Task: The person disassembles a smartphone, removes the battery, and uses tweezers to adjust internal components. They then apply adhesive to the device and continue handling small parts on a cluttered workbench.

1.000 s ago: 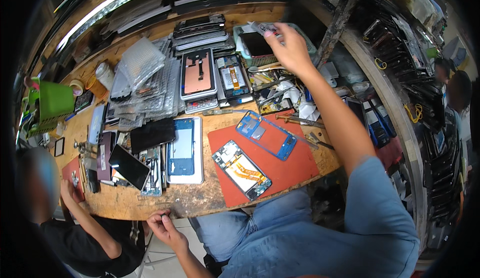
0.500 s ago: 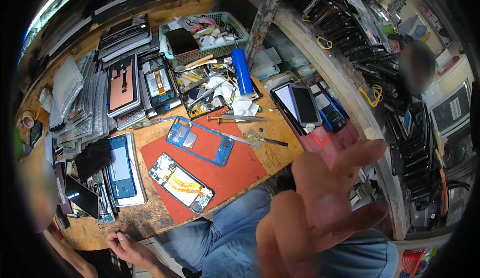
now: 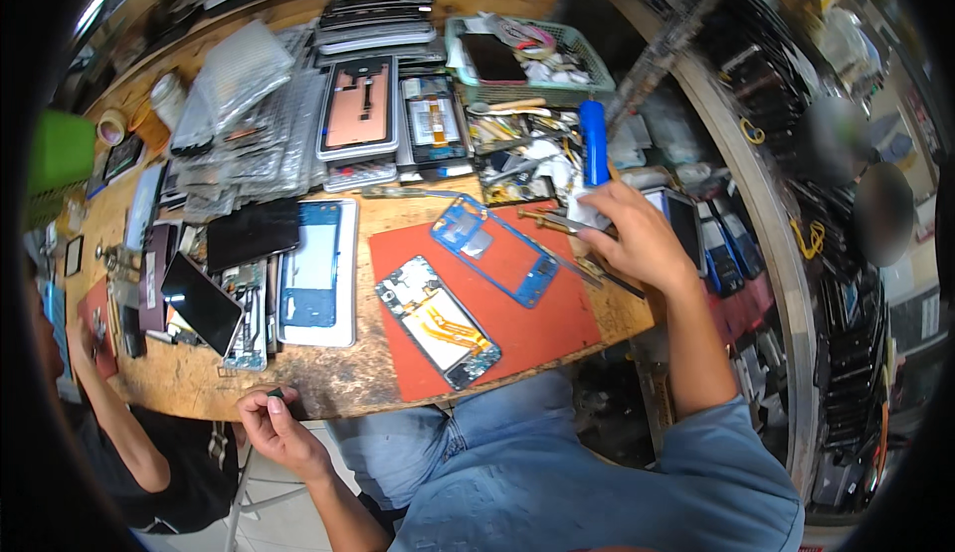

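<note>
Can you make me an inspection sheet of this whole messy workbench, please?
Surface: wooden bench, scuffed along its front edge; red mat on it.
Job's things: blue phone frame and opened phone, side by side on the mat.
Clutter: clear plastic packets piled at back left; crowded tools beyond the mat.
Left hand: holds a small dark piece.
Right hand: near a brown-handled tool; grip unclear.
Cables: orange flat cables on the opened phone.
Surroundings: another person's arm at left; packed rack at right.
</note>
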Available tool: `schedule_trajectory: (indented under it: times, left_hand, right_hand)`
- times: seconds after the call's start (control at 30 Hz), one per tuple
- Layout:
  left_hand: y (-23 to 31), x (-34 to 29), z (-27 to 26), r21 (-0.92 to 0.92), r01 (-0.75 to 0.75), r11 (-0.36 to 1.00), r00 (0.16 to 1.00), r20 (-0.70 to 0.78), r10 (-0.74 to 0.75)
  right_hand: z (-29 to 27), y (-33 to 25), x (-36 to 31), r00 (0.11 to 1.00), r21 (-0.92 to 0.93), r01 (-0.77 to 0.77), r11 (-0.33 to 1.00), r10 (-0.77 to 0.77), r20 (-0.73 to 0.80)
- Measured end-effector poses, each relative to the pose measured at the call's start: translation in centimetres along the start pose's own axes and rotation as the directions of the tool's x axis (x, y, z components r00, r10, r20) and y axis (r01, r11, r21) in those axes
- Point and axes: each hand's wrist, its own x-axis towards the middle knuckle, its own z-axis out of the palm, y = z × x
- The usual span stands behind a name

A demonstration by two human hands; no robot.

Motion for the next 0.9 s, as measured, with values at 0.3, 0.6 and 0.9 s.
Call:
schedule_trajectory:
  times: [0.3,0.6,0.9]
  left_hand:
    - [-1.5,0.3,-1.5,-0.005,0.048,0.999,0.997,-0.068,-0.048]
    - [-2.5,0.6,-1.9,-0.11,0.011,0.994,0.999,-0.047,-0.016]
    - [-1.6,0.1,-1.7,-0.1,0.005,0.995,0.999,-0.05,-0.01]
  right_hand:
    - [0.6,0.9,0.0,0.997,0.08,-0.077,0.994,0.076,0.025]
    - [0.9,3.6,10.0,0.969,0.208,-0.053,0.977,0.101,-0.226]
    - [-1.5,-1.5,2.5,0.986,0.192,-0.074,0.979,0.043,0.16]
